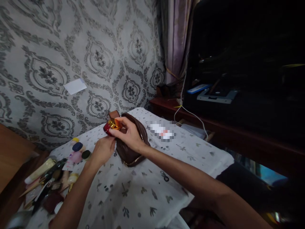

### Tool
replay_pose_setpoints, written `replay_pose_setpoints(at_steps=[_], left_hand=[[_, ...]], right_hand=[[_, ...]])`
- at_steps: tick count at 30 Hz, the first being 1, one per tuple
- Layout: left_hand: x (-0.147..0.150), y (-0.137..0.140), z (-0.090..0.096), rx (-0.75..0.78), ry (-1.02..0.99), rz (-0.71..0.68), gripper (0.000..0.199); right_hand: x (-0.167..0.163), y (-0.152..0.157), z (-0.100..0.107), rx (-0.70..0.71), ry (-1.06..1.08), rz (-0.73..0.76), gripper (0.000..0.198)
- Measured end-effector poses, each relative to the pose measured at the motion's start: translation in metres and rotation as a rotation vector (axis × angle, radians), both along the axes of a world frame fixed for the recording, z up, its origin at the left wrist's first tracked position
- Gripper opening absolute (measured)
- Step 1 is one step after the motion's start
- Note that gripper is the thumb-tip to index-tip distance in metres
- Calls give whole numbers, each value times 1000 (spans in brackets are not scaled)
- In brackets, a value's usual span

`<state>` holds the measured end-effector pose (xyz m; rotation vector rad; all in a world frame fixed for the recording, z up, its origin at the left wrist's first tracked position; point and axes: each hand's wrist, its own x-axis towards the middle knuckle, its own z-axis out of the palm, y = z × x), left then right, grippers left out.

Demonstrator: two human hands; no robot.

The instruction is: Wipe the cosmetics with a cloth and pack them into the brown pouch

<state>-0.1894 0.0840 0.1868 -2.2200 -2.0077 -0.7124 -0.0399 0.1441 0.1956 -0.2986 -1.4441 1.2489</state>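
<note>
A brown leather zip bag rests on the patterned white cloth, its gold-toned zip curving around the edge. Over its left end my right hand is closed, thumb and fingers pinching a small dark-red bottle with a shiny gold top. My left hand is just below the bottle, beside the bag's left edge. Its fingers are curled in, and whatever they grip is hidden. Behind the bottle, a tan-brown tab sticks up, seemingly part of the bag.
Several cosmetics, jars and tubes lie heaped on the left of the tablecloth, among them a dark-blue-capped jar. A blurred-out white item lies right of the bag. A white cable hangs by the dark cabinet.
</note>
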Motion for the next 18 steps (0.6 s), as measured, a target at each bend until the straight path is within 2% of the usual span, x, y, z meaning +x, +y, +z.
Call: replay_pose_setpoints(at_steps=[3,5,8,13,18], left_hand=[[12,-4,13,-74,167,-5,45],[15,-9,14,-64,152,-6,49],[13,-14,4,-6,59,-18,49],[8,-17,-13,14,-51,-22,52],[10,-16,-16,21,-73,-36,52]], right_hand=[[-9,30,-3,-56,-94,-68,40],[-19,48,-10,-115,-229,-148,39],[-30,65,-21,-177,-496,-253,44],[-40,78,-28,-257,-717,-236,35],[-51,97,-20,-284,-856,-209,29]])
